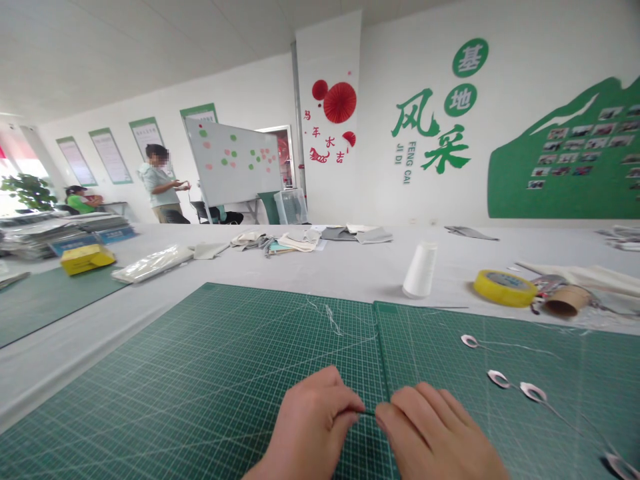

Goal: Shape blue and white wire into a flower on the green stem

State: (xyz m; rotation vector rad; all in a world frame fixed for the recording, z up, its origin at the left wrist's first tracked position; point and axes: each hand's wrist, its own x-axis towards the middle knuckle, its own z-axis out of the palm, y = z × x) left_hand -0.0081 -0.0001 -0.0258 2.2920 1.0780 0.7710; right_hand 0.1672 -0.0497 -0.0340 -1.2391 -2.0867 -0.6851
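Observation:
Low in the head view, my left hand (315,423) and my right hand (435,433) meet over the green cutting mats (280,347), near the seam between them. Both hands are closed in a pinch, fingertips close together. A thin dark strand (369,413) spans the small gap between them; its ends are hidden in the fingers. White oval rings with threads, one ring (533,392) among them, lie on the right mat. A loose white thread (333,320) rests on the left mat, beyond my hands.
Behind the mats stand a white thread cone (420,270), a yellow tape roll (505,288) and a cardboard tube (567,301). Fabric scraps (300,240) and a yellow box (87,259) lie farther left. A person (163,183) stands by a whiteboard; another sits at far left.

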